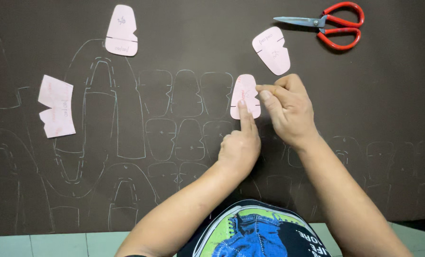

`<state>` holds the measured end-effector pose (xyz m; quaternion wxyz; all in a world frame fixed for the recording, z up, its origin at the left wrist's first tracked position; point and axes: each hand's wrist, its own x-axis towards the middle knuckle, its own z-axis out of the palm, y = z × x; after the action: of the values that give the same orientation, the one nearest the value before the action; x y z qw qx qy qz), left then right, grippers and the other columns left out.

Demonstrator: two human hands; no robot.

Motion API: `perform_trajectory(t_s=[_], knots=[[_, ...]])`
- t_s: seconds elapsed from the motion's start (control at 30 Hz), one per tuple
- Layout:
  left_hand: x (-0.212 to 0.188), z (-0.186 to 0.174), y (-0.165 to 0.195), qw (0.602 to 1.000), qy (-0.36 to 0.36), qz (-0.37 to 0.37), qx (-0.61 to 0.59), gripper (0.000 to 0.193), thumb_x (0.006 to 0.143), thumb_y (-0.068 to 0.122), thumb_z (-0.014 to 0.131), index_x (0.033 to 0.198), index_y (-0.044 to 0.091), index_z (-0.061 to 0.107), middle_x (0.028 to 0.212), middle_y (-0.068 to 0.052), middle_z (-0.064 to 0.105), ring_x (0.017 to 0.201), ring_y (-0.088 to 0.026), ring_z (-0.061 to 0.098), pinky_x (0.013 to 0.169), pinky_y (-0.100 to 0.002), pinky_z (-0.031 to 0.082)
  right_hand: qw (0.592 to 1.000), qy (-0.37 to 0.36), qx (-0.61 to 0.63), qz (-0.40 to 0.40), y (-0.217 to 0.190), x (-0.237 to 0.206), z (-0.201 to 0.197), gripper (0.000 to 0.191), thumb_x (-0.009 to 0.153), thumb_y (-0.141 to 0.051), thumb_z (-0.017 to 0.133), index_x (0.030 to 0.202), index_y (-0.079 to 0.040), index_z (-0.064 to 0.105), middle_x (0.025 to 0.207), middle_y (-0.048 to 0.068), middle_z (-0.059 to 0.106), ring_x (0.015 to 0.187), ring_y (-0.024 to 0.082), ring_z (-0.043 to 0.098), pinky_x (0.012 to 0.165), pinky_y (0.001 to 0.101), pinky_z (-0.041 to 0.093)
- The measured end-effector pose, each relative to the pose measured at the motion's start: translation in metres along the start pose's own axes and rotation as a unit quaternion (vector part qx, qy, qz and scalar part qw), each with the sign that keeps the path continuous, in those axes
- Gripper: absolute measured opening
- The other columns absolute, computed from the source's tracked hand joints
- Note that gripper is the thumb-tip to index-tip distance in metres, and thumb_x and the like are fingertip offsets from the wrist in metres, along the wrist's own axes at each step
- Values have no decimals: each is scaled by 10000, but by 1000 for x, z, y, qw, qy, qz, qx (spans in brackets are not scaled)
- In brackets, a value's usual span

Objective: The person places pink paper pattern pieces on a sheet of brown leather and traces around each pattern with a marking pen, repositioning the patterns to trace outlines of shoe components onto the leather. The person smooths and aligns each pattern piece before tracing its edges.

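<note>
Left hand (239, 145) pins pink template (245, 95) with 1 fingertip; right hand (288, 107), pinched shut, should trace tight against its edge.

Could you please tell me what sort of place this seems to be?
Probably a shoemaking or pattern-cutting workshop: a dark brown sheet of material covered in traced outlines, pink card pattern pieces, and red-handled scissors.

Bare forearms, black printed shirt (255, 233)
</note>
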<state>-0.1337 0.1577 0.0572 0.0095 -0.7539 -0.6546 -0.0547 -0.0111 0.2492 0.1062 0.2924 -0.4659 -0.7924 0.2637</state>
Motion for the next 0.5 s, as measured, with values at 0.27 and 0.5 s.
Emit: perform_trajectory(t_s=[0.27, 0.5], knots=[[-7, 48, 10, 958, -200, -90, -186, 531, 908, 166, 585, 1337, -129, 482, 831, -198, 706, 697, -335, 722, 601, -431, 612, 978, -203, 8, -38, -28, 28, 15, 156, 954, -189, 646, 924, -58, 724, 865, 126, 719, 852, 344, 674, 771, 453, 521], [-12, 59, 12, 949, -181, -116, -231, 214, 933, 192, 600, 1084, 41, 614, 854, -188, 687, 761, -380, 714, 670, -473, 607, 971, -165, -88, -148, -25, 25, 25, 95, 906, -187, 695, 941, -100, 713, 869, 65, 717, 866, 292, 661, 881, 453, 464]])
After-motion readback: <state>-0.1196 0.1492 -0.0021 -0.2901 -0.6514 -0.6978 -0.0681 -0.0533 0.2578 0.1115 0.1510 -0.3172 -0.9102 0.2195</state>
